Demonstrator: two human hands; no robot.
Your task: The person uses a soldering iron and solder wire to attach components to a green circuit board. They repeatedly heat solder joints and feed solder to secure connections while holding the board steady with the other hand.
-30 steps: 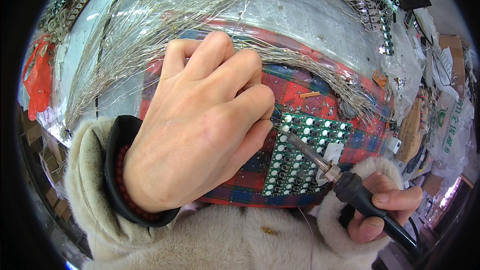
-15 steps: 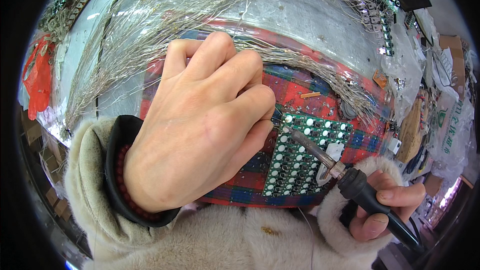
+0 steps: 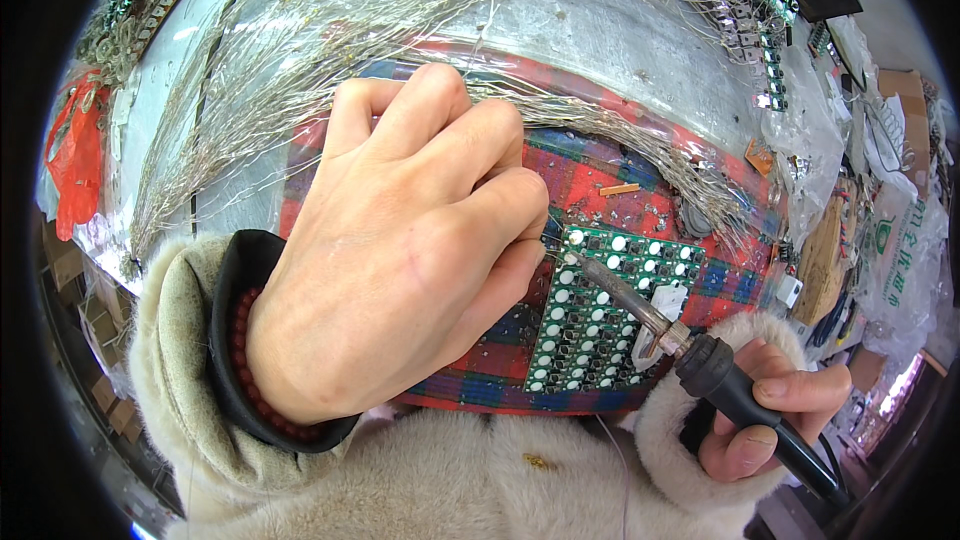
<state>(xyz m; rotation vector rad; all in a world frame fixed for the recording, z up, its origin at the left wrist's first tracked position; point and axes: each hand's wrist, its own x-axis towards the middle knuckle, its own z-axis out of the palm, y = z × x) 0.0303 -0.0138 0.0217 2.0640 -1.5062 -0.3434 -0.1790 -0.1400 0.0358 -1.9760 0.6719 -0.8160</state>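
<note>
In my right hand [image 3: 765, 410] is a soldering iron [image 3: 715, 370] with a black handle, gripped between thumb and fingers. Its tip rests at the upper left corner of a green circuit board panel [image 3: 590, 315] covered in rows of white round pads and small black parts. My left hand [image 3: 410, 240] is closed, thumb and forefinger pinched beside that same corner, with thin wire ends [image 3: 550, 246] poking out toward the iron's tip. A long bundle of thin silvery wires [image 3: 620, 130] runs behind my left hand; how it meets the fingers is hidden.
A red and blue plaid cloth [image 3: 735, 285] lies under the board, dotted with solder crumbs. More loose wires [image 3: 330, 20] spread over the metal tabletop [image 3: 600, 25]. Strips of green boards [image 3: 770, 50], plastic bags [image 3: 895, 260] and a wooden piece [image 3: 822, 265] sit at right. A red bag [image 3: 75, 160] hangs left.
Almost nothing differs. My left hand has shifted very slightly left, while the iron's tip stays at the same corner of the board.
</note>
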